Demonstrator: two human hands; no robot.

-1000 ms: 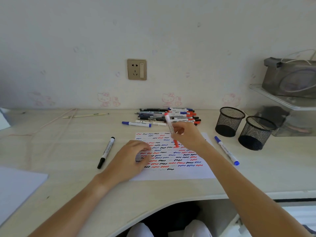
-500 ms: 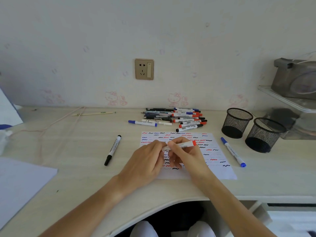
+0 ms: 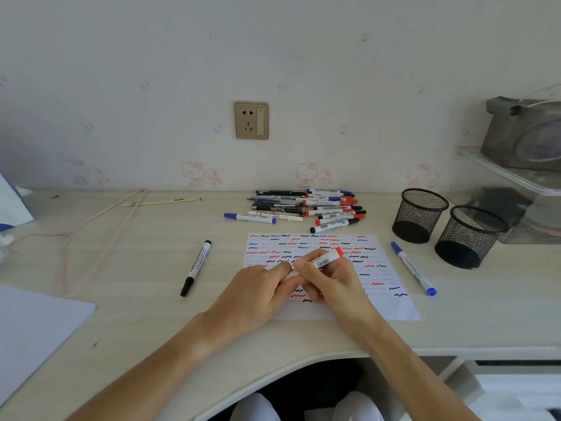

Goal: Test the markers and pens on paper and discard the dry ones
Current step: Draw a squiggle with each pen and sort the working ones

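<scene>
My right hand [image 3: 332, 281] grips the red marker [image 3: 326, 260] over the paper [image 3: 391, 302]. My left hand [image 3: 258, 291] pinches its near end.

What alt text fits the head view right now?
Both hands, left hand and right hand, grip a red marker over a squiggle-covered paper on a desk. Behind lies a pen pile; two mesh cups stand right.
</scene>
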